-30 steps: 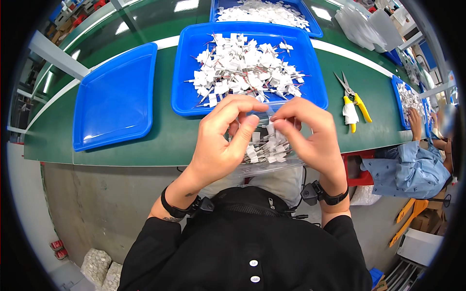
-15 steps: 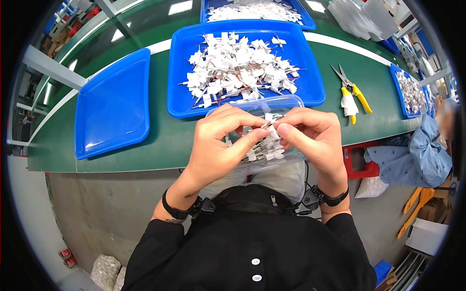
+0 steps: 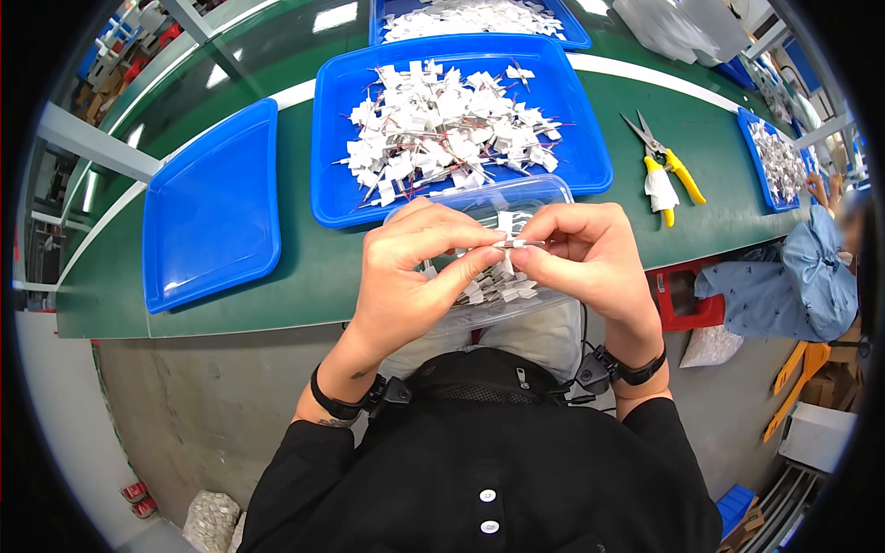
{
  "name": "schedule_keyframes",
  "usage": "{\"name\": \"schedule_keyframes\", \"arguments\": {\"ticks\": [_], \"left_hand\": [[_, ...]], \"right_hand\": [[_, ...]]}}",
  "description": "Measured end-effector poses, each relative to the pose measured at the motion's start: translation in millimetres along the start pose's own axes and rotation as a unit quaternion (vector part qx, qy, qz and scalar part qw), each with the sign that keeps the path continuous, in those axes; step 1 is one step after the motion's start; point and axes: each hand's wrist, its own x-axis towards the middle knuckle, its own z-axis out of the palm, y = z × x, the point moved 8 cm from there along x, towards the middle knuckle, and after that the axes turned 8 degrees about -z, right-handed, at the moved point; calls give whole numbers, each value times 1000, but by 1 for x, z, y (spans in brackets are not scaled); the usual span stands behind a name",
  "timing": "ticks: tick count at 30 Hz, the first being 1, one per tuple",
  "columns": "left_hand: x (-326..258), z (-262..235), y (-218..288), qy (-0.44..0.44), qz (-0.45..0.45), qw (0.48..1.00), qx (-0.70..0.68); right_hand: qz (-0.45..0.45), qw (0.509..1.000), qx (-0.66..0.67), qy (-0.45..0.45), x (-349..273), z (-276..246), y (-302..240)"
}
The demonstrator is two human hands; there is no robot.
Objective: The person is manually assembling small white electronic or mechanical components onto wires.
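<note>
Over a clear plastic box (image 3: 544, 191), both hands meet at the fingertips on a thin wired part with a white tag (image 3: 518, 244). My left hand (image 3: 406, 267) pinches one end of it between thumb and index finger. The thumb and fingers of my right hand (image 3: 595, 258) are closed at its other end. Small tagged parts (image 3: 498, 290) fill some of the box beneath the hands, partly hidden by them. Just beyond stands a blue tray (image 3: 324, 189) with a heap of similar white-tagged wired parts (image 3: 442, 129).
A bare blue tray (image 3: 212, 207) lies at the left of the green table (image 3: 304, 267). Yellow-handled scissors (image 3: 668, 175) rest to the right. Another blue tray (image 3: 378, 23) holds white pieces at the back. At far right sits a person in a blue garment (image 3: 797, 281).
Between my fingertips, the thin part now lies level and shows more plainly, its white tag upright. My right fingers have shifted slightly; the whole view has moved a little.
</note>
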Motion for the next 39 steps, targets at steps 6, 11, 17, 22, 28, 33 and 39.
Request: {"name": "schedule_keyframes", "arguments": {"ticks": [6,11,17,22,28,33,39], "left_hand": [[0,-1,1,5,12,1000,26],[-1,-1,3,5,28,999,47],[0,-1,6,13,31,998,47],[-5,-8,-6,50,-59,997,31],[-1,-4,5,39,21,998,42],[-3,-2,1,22,14,998,63],[-3,0,0,6,0,998,66]], "right_hand": [[-54,995,-80,25,1,3,-5],[-68,989,-125,29,0,3,-6],[-110,974,-198,19,-2,3,-13],[-124,976,-171,55,-3,1,-11],[-126,975,-167,72,-1,8,-12],[-142,964,-218,51,0,13,-15],[-126,965,-224,40,-1,13,-15]]}}
